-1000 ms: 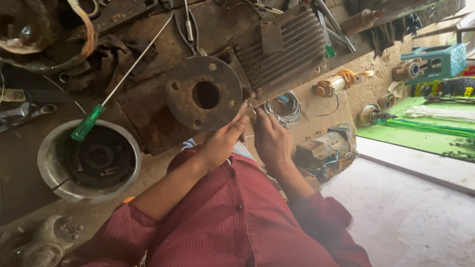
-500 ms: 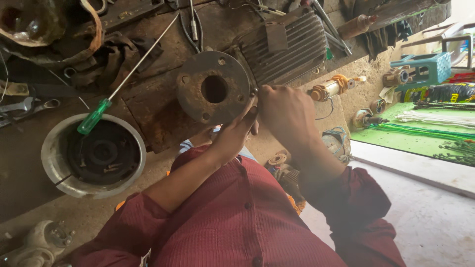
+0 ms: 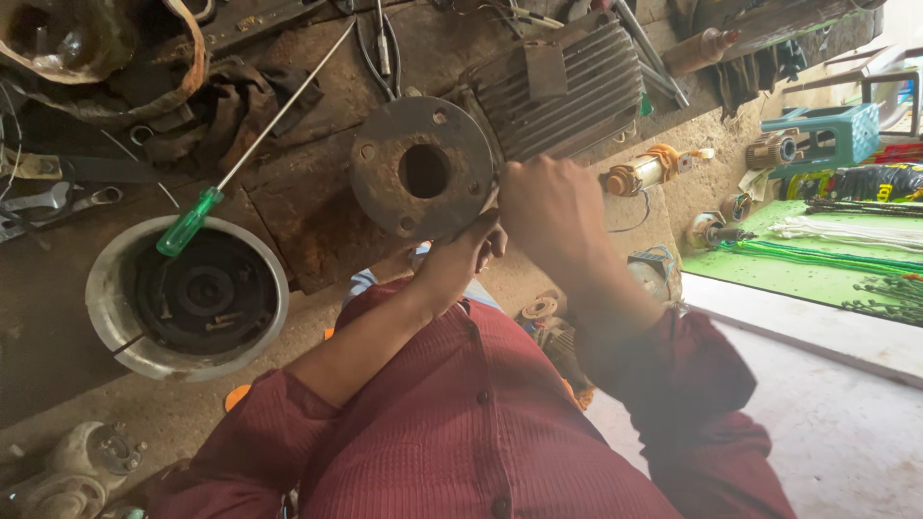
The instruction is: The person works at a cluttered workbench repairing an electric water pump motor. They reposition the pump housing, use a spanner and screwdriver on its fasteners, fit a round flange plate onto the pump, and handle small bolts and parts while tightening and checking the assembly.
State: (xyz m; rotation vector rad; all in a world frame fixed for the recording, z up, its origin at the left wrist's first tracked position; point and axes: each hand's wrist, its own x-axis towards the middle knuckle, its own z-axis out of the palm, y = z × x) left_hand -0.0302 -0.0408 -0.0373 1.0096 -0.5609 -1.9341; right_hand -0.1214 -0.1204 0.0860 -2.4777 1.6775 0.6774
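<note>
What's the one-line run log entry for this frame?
left hand: at lower rim of round flange | right hand: at flange's right edge, fist closed | ribbed motor housing: behind flange | green-handled screwdriver: on round metal cover, untouched

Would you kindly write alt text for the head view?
Both hands, left hand and right hand, meet at the edge of a rusty round flange on a finned motor. A green-handled screwdriver rests across a metal housing.
</note>
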